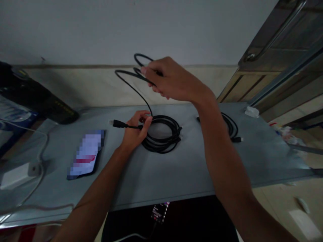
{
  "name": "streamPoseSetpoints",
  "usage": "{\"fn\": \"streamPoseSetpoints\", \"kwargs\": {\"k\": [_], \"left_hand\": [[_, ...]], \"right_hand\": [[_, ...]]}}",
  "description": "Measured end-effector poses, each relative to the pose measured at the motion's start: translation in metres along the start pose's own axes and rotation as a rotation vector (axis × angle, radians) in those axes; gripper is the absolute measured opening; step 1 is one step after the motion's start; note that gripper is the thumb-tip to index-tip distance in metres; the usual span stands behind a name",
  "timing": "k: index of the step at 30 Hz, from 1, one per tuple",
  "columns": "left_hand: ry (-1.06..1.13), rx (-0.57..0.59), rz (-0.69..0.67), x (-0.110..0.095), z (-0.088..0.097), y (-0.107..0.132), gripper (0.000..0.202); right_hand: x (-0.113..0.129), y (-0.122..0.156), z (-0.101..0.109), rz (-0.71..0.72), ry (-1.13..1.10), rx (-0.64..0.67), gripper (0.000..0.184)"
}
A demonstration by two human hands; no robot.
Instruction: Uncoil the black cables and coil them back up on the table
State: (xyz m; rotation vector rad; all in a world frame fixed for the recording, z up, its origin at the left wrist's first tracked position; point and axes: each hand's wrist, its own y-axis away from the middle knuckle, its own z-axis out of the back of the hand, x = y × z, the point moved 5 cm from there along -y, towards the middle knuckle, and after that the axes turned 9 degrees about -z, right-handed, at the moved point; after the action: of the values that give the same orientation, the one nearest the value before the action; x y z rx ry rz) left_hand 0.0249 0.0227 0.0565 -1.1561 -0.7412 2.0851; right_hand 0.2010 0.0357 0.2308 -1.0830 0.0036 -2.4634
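My left hand (137,129) is closed on a black cable at the near end of the table, and the cable's plug (119,123) sticks out to the left of the fingers. Raised above the table, my right hand (168,79) grips loops of the same black cable (131,85), which runs down to the left hand. Right beside the left hand lies a coiled black cable (174,129) with its plugs showing on the right of the coil. Behind my right forearm a second coil of black cable (230,126) is partly hidden.
On the grey table (176,178) are a phone (87,153) at left and a white power adapter (20,175) with a pale cord. A dark cylinder (42,97) leans at the far left. Crumpled white tissue (251,111) lies at right. A lit circuit board (160,212) shows below the table edge.
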Motion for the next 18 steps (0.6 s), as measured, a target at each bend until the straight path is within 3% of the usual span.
{"fn": "streamPoseSetpoints", "kwargs": {"k": [4, 11, 13, 18], "left_hand": [[0.073, -0.072, 0.095, 0.001, 0.002, -0.001, 0.027], [0.294, -0.259, 0.269, 0.007, -0.001, -0.002, 0.031], [0.334, -0.283, 0.278, 0.009, 0.001, -0.004, 0.029], [0.503, -0.332, 0.348, 0.013, 0.005, -0.009, 0.030]], "right_hand": [[-0.009, -0.002, -0.015, 0.018, 0.181, 0.259, 0.046], [-0.028, -0.007, -0.039, -0.126, 0.315, 0.483, 0.033], [-0.028, -0.008, -0.039, -0.116, 0.385, 0.438, 0.030], [-0.027, -0.015, -0.023, -0.082, 0.550, 0.082, 0.034]]}}
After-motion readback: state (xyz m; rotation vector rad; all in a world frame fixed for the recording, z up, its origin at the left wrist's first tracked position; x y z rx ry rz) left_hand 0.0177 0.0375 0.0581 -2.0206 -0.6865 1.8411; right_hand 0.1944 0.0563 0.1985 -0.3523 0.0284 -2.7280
